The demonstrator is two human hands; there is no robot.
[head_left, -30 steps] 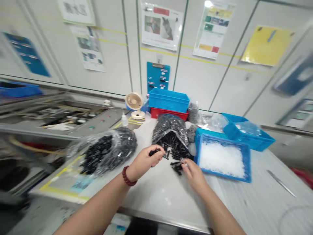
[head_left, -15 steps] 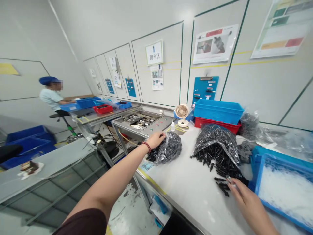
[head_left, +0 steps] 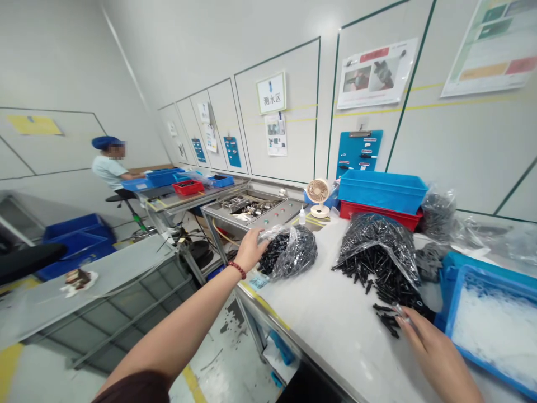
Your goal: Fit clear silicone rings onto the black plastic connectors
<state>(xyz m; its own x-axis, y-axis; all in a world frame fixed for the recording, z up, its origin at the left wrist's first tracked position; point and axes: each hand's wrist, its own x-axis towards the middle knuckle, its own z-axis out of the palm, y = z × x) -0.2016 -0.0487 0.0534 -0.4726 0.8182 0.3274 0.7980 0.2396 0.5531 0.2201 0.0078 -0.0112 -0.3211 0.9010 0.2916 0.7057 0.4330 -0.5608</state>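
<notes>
My left hand (head_left: 251, 250), with a red bead bracelet on its wrist, is closed at the near left edge of a clear plastic bag of small black parts (head_left: 293, 252). Its fingertips pinch what looks like the bag's film. Over on the right, my right hand (head_left: 428, 341) holds a small clear tube (head_left: 400, 310) between thumb and fingers. A few loose black parts (head_left: 388, 322) lie on the white tabletop just left of that hand. Behind them, a larger open bag (head_left: 377, 240) spills black parts onto the table.
A blue tray of white foam (head_left: 495, 324) stands at the right. Blue (head_left: 381, 190) and red bins are stacked at the back, beside a small fan (head_left: 319, 196) and a white bottle (head_left: 302, 215). A person in a blue cap (head_left: 109, 165) sits far left.
My left hand has moved left and slightly down, uncovering more black parts in the smaller bag. My right hand still holds the tube. The view has turned slightly left.
</notes>
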